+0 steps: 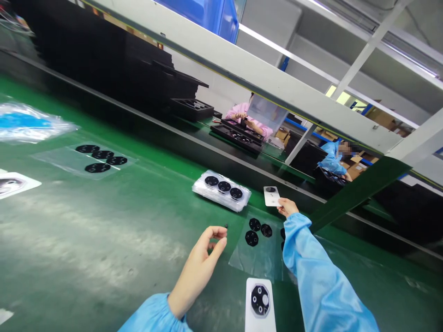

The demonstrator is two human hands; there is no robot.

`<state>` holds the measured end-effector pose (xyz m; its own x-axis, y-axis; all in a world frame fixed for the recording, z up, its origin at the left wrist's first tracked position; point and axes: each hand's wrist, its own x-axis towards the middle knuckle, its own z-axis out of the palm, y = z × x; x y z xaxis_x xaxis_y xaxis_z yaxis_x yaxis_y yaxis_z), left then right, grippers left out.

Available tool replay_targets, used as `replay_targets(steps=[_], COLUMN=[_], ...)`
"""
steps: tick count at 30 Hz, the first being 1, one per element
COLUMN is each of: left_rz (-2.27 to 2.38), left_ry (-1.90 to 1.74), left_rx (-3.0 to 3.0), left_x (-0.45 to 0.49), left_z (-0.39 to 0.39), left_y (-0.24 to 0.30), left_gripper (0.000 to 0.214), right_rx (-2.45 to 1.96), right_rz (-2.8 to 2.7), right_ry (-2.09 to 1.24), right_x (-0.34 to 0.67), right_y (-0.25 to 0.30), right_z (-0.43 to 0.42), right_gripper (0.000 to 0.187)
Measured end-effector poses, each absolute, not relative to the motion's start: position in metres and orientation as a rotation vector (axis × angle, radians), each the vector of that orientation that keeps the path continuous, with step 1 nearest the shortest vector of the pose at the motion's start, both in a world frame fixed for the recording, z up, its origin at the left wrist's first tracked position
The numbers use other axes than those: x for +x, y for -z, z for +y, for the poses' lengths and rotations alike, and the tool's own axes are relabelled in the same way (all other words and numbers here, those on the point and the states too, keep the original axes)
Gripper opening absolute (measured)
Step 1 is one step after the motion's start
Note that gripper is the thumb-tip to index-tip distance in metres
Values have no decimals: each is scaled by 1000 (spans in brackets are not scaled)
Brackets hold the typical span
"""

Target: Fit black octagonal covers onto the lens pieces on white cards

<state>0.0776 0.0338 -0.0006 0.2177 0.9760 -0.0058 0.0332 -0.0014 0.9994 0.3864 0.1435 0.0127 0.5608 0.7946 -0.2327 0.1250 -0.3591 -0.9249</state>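
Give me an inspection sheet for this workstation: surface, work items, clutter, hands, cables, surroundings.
Surface: green belt, glossy, with glare.
Work items: white phone back with black camera ring at the near edge; clear film bearing black discs; second white cover.
Clutter: bagged pack, another disc sheet, blue-tinted bag.
Hands: left hand pinches a tiny dark part; right hand touches the second white cover.
Cables: nothing seen.
Surroundings: stacked black trays; workers in pink and blue opposite.

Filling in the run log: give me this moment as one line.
left hand: pinching tiny dark part | right hand: holding white cover at far edge | below: clear sheet of black discs
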Motion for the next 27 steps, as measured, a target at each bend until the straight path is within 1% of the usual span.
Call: replay_targets(steps=[6,10,12,14,16,18,20,23,27], left_rz=[1021,909,827,771,762,775,785,794,786], left_ry=[-901,-773,-700,-618,-531,-467,-443,-442,-424], left_rx=[1465,1751,1880,1961,2033,2116,2181,2206,2212], left_x=[80,84,88,94,102,110,117,125,128], left_z=[30,21,14,7,1,-5,-9,-12,-13], left_y=[7,8,8,9,12,16,21,27,36], left_gripper=[22,18,20,29,43,59,67,70,84], right_rx=[-1974,-2019,-2005,-1967,-1924,-1892,-1889,-1910,-1910], right_rz=[-856,-995,-1090,-1197,-1303,-1376,-1402,-1405,-1407], right_ry=[-916,-846,-815,-829,-910,-1016,-1069,-1032,-984], right_x=[391,406,406,397,380,360,343,328,321], right_y=[-1,-20,-32,-38,-36,-26,-12,3,11], right_z=[150,123,95,58,16,-24,-57,-82,-82], right_gripper=[29,28,25,23,22,22,23,24,27])
